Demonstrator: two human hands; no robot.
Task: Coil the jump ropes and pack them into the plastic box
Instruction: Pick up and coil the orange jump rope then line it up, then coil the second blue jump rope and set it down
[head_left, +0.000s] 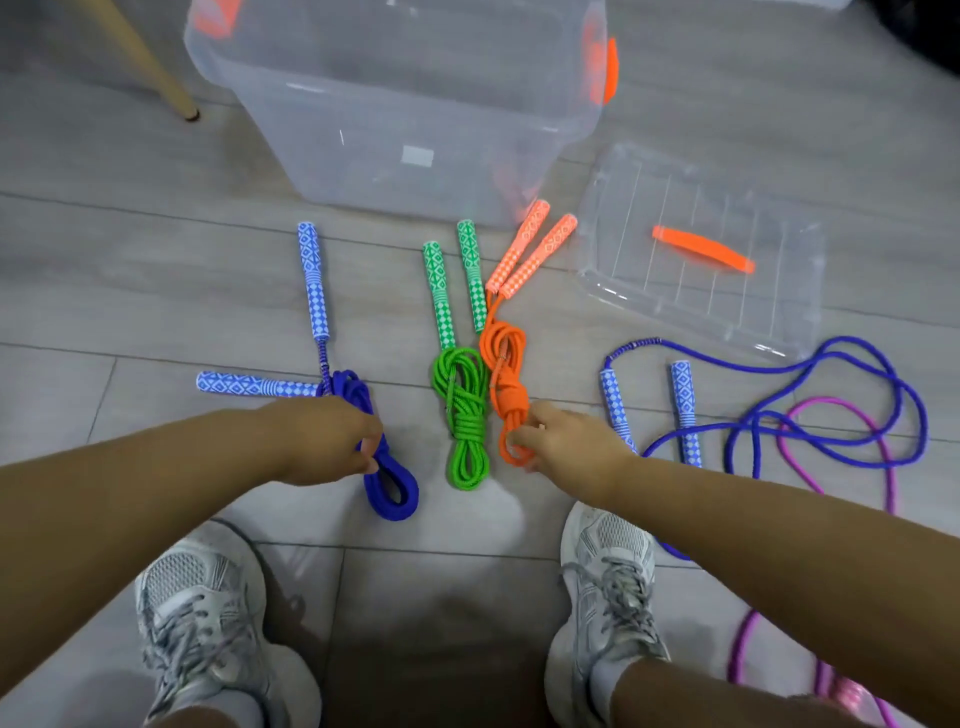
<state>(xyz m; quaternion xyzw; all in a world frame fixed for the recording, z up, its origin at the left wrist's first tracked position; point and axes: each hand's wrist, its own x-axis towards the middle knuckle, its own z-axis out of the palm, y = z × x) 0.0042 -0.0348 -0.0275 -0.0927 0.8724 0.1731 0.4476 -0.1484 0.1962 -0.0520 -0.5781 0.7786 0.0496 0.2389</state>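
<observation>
Spreading across the whole frame, the floor is grey planking with a faint wood grain. At the upper centre stands the plastic box, clear, rounded at the corners, open at the top, with orange latches on its sides. Its lid lies flat at the right, also clear, ribbed with thin lines and carrying a curved orange handle.

Below the lid a loose blue rope sprawls in wide loops, its two diamond-patterned grips lying side by side. A purple rope tangles with it and trails to the lower right corner.

Two grey mesh shoes fill the bottom of the frame, laces knotted.

In the centre lie three bundled braided ropes, all on the floor in front of the box and none inside it. The coiled blue rope sits at the left, one grip pointing up the frame and the other to the left. The green rope lies in the middle, wrapped round its own waist, grips parallel. The orange rope lies just beside it, knotted the same way, its grips touching the foot of the box.

The left hand holds the blue bundle, fingers curled narrowly round its strands. The right hand pinches the lower loop of the orange bundle with its fingers.

A tapered pale wooden chair leg slants in the upper left.
</observation>
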